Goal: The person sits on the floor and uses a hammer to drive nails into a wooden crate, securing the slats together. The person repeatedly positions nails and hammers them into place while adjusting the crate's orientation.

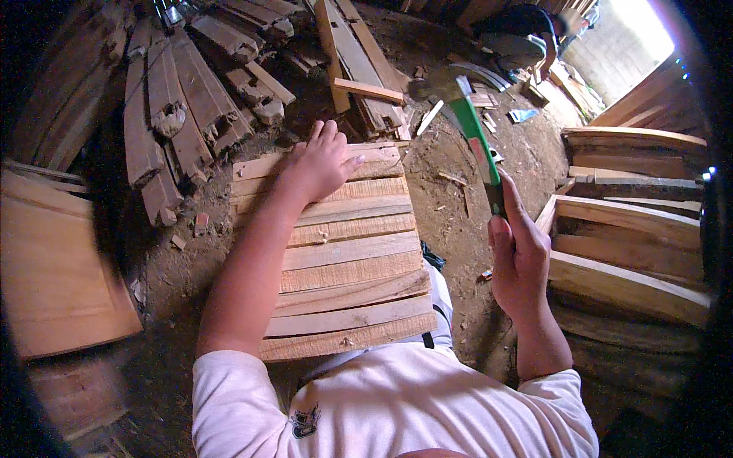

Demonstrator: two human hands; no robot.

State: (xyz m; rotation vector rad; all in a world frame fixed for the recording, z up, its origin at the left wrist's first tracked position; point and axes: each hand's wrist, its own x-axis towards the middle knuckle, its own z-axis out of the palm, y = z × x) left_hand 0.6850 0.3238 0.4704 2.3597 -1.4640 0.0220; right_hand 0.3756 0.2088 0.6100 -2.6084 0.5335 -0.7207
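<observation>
A slatted wooden panel point(351, 256), made of several rough pale boards side by side, lies across my lap. My left hand point(319, 162) rests on its far boards, fingers stretched forward and thumb apart. To the right of the panel, my right hand point(518, 259) is raised and closed around a long green tool point(479, 145). A reddish patch marks its side, and a pale end points up and away. Its exact kind is hard to make out. Between the tool and the panel there is a visible gap.
Long planks point(191, 99) are piled at the far left. Wooden frames point(626, 221) stand along the right. A plywood sheet point(61, 267) leans at the left. Wood scraps point(456, 179) litter the dirt floor. Another person point(519, 34) bends over at the far right.
</observation>
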